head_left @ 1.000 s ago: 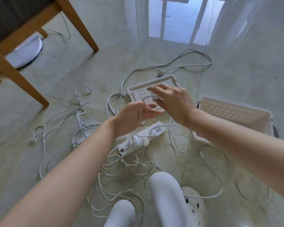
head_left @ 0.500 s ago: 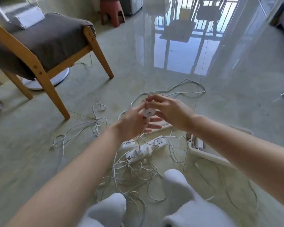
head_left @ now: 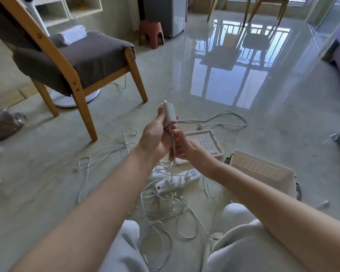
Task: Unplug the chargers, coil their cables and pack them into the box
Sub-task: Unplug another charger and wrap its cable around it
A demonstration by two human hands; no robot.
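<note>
Down at the bottom, two knees [head_left: 236, 213] in pale trousers, and just this side of the strip [head_left: 185, 178] a loose tangle [head_left: 165, 211] of thin white cables sprawls over the floor [head_left: 47, 183]. The strip itself lies flat, a white plug [head_left: 168, 181] standing in it. Now up above the strip, both hands are busy! The left hand [head_left: 155, 134] is wrapped firmly round a white charger [head_left: 169, 114], fingers curled about the body, prongs pointing up and away. The right hand [head_left: 188, 150] sits just below and right of it, thumb and fingertips pinching the charger's cable [head_left: 173, 143] close to where it leaves the block; from that pinch the cable drops down towards the strip. So the charger is off the floor, held in the air over the strip, not in the box. Just beyond the strip, partly behind the hands, lies a shallow white tray [head_left: 214, 140] with a dotted bottom. Right of the strip stands the box [head_left: 263, 169], open side up; I cannot tell what its near corner holds. Further out beyond the strip, a loose plug [head_left: 199, 126] rests on the floor with a long cable [head_left: 234, 116] looping off to the right. Far left of the strip stands a wooden chair [head_left: 82, 59] with a grey cushion, and way beyond that a pink stool [head_left: 151, 31].
</note>
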